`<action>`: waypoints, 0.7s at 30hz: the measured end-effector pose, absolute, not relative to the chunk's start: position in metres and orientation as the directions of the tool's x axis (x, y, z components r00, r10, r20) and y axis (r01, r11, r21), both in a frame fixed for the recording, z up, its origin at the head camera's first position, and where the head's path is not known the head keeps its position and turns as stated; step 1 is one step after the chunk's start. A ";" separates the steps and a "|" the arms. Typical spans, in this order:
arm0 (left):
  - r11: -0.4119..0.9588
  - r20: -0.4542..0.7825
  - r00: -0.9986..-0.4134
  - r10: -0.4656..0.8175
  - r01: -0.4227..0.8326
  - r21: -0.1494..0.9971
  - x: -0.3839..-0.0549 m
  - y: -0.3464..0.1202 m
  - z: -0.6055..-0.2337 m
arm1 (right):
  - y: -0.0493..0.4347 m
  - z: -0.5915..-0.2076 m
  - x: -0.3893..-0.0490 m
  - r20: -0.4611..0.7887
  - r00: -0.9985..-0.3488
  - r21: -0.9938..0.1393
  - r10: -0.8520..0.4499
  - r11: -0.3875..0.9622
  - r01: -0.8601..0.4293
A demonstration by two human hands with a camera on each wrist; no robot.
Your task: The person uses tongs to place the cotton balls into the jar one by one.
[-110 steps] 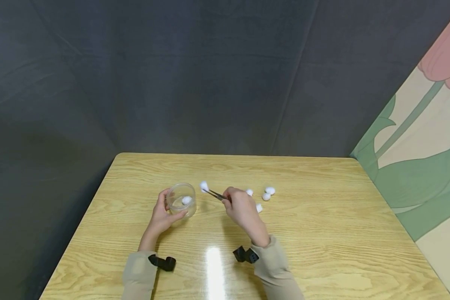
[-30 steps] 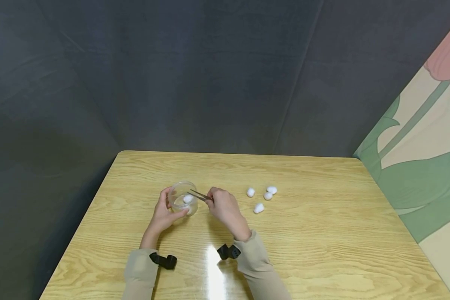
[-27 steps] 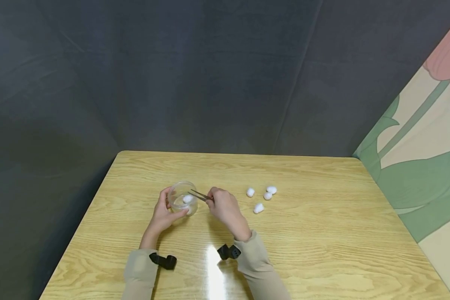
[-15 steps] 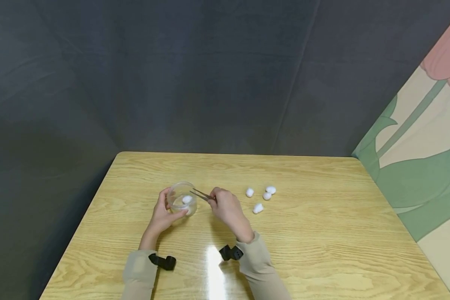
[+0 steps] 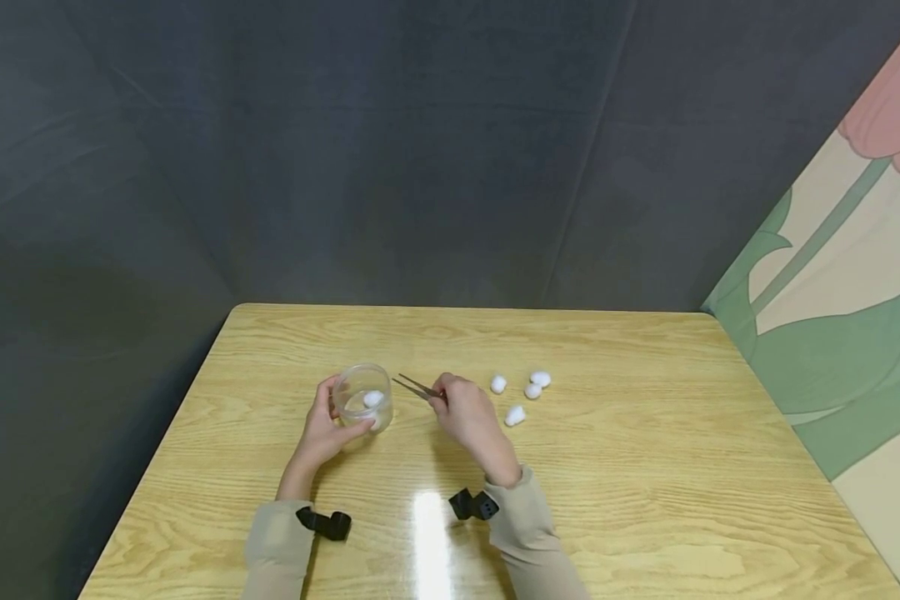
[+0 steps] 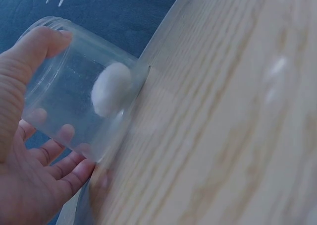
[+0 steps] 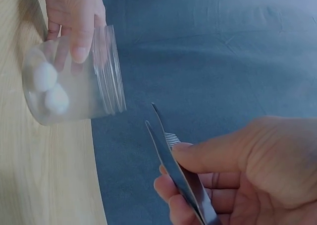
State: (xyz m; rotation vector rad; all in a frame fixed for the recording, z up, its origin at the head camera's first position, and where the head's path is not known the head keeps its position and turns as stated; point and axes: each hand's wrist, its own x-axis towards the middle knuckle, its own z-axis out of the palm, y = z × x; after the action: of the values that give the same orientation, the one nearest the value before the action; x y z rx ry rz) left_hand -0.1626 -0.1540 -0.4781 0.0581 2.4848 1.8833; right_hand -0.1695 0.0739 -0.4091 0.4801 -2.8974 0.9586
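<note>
My left hand (image 5: 326, 435) holds a clear plastic jar (image 5: 348, 410) upright on the table, thumb on the near side and fingers round the far side. Two white cotton balls (image 7: 45, 77) lie at the jar's bottom, plain in the right wrist view; the left wrist view shows one cotton ball (image 6: 112, 89) clearly. My right hand (image 5: 471, 419) pinches metal tweezers (image 7: 184, 181) between thumb and fingers. The tweezers' tips stand apart with nothing between them, just right of the jar's rim. Several loose cotton balls (image 5: 515, 416) lie on the table to the right of my right hand.
The wooden table (image 5: 645, 467) runs back to a dark cloth (image 5: 420, 167) hung behind it. A flower-patterned cloth (image 5: 855, 350) borders its right side. Each sleeve carries a black wrist camera (image 5: 325, 524).
A cotton ball once gripped in the tweezers is now in the jar. The tweezers have since drawn back right from above the jar. My left hand and the jar stay put.
</note>
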 end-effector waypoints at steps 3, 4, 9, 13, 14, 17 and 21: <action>0.269 0.005 -0.999 0.045 0.017 0.963 -0.163 -0.154 -0.477 | 0.077 -0.410 -0.170 0.123 -0.955 -0.573 -0.269 0.767 -0.290; 0.268 0.003 -0.999 0.046 0.016 0.963 -0.163 -0.154 -0.477 | 0.077 -0.410 -0.170 0.119 -0.956 -0.572 -0.268 0.768 -0.287; 0.265 0.005 -0.999 0.050 0.018 0.964 -0.163 -0.154 -0.475 | 0.082 -0.406 -0.170 0.106 -0.962 -0.587 -0.253 0.765 -0.266; 0.270 0.010 -0.999 0.049 0.023 0.963 -0.163 -0.154 -0.475 | 0.086 -0.406 -0.170 0.088 -0.966 -0.604 -0.244 0.758 -0.247; 0.271 0.010 -0.999 0.048 0.023 0.962 -0.163 -0.154 -0.475 | 0.087 -0.406 -0.170 0.090 -0.966 -0.604 -0.243 0.758 -0.247; 0.273 0.001 -0.999 0.049 0.015 0.962 -0.162 -0.154 -0.475 | 0.092 -0.405 -0.169 0.092 -0.967 -0.604 -0.238 0.758 -0.244; 0.266 -0.002 -0.998 0.058 0.013 0.964 -0.163 -0.154 -0.476 | 0.099 -0.405 -0.168 0.103 -0.969 -0.601 -0.224 0.763 -0.240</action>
State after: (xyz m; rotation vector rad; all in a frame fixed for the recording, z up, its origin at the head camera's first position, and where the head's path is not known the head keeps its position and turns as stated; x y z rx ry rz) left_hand -0.1627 -0.1545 -0.4764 0.0701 2.4694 1.8802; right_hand -0.1682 0.0993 -0.4048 0.3856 -2.9255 1.0021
